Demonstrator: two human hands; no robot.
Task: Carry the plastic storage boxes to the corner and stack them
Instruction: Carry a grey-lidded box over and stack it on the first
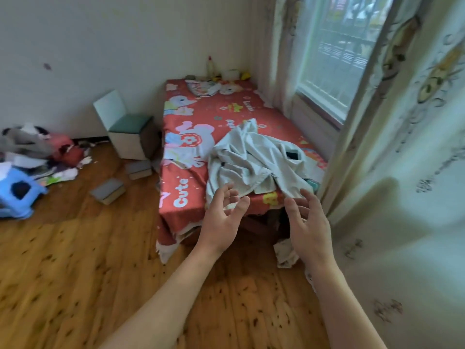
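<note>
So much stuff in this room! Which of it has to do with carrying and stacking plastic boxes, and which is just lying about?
To do with the job:
- left hand, open, holding nothing
- right hand, open, holding nothing
- no plastic storage box is plainly in view

Just lying about:
- white cloth on the red cartoon-print cover
- blue plastic stool
- small chair
- books on the floor

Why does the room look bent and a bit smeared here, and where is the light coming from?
Head view: the wide-angle lens bows straight lines, so the window frame and curtain lean; daylight enters through that window and falls on the white cloth on the red cover; the clutter pile at the left edge and the curtain look smeared; both hands, left hand and right hand, are fairly sharp.
</note>
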